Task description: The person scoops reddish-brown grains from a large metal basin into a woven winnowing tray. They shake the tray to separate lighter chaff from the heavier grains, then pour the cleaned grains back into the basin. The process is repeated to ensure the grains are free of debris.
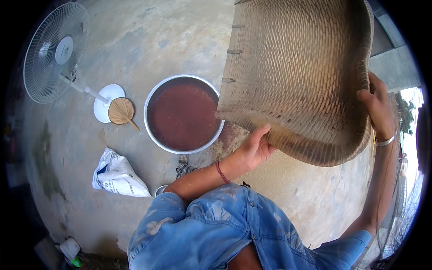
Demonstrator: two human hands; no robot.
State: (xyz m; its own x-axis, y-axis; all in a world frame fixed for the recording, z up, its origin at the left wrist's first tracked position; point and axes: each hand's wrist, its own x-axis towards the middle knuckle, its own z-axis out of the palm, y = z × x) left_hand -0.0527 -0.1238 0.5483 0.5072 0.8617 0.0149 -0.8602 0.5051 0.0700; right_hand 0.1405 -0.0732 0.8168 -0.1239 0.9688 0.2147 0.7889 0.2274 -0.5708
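Note:
A large woven winnowing basket point(306, 76) is raised in front of me, tilted, its hollow showing and nothing lying in it that I can make out. My right hand point(380, 108) grips its curved rim at the right, thumb over the edge. At the near left edge, my left hand point(258, 150) holds the basket with the thumb up along the rim; some fingers are hidden beneath. The basket's left corner reaches over the edge of a round metal basin point(146, 126). Reddish-brown contents point(182, 117) fill much of that basin, perhaps small grains.
On the concrete floor point(148, 36), a white standing fan point(63, 51) is at the far left. A palm-leaf hand fan point(120, 111) rests against its round base point(101, 112). A white printed sack point(119, 175) lies left of my body. Reddish bits are scattered beside the basin.

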